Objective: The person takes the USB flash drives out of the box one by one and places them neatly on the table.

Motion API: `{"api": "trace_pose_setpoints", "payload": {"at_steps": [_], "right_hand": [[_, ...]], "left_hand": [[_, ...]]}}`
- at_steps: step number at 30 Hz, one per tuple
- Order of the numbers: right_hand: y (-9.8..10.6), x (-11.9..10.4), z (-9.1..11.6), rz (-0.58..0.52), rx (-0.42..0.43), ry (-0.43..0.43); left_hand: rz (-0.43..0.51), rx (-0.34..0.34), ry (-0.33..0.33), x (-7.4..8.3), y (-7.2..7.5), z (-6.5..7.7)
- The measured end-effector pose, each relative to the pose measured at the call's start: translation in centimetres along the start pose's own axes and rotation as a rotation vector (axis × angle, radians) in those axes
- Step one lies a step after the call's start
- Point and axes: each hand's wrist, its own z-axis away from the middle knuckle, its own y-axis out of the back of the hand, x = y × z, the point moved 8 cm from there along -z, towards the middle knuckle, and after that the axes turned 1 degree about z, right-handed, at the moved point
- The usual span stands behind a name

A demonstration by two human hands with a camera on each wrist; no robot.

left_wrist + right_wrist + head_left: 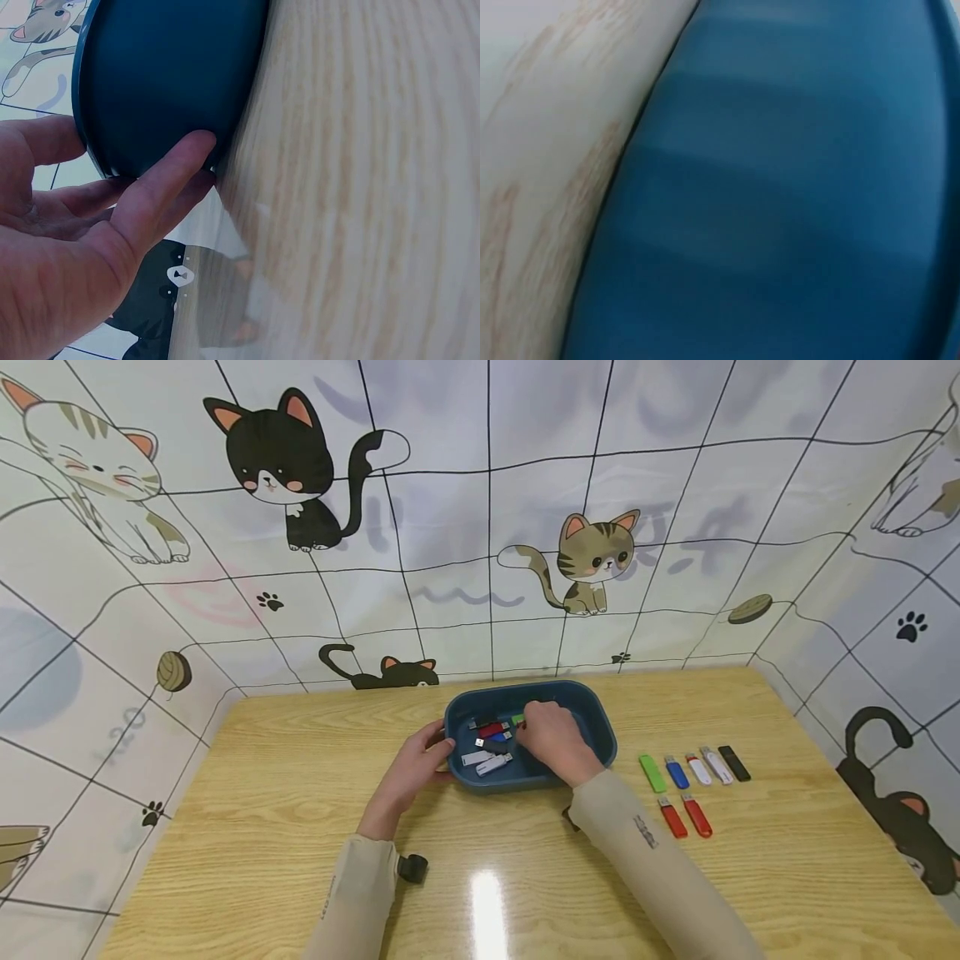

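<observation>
A dark blue plastic bin [495, 787] with rounded corners stands toward the back of the wooden table. My left hand [411, 766] holds its left end, thumb at the rim; the left wrist view shows fingers [169, 176] against the outer wall. Inside the bin, my right hand [553, 739] has curled fingers that pinch a green USB stick [517, 720], mostly hidden by the hand. Left of it lie several USB sticks, among them a red one [492, 729], a black one [491, 746] and a white one [493, 764]. The right wrist view shows only the bin's outer wall [765, 187].
Right of the bin, USB sticks lie in two rows: green [652, 773], blue [677, 772], several white or black ones such as the black stick [734, 763], and below them two red ones [697, 816]. A cat-print cloth [450, 527] rises behind the wooden table [300, 793].
</observation>
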Motion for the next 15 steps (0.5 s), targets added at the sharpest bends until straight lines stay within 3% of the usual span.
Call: {"api": "trace_pose_setpoints", "payload": {"at_steps": [8, 15], "right_hand": [[2.1, 0.2, 1.7, -0.065, 0.120, 0.055], [3.2, 1.4, 2.9, -0.129, 0.141, 0.036]], "left_hand": [[0.000, 0.007, 0.010, -0.1, 0.0, -0.1], [0.004, 0.007, 0.008, 0.0, 0.0, 0.0]]}}
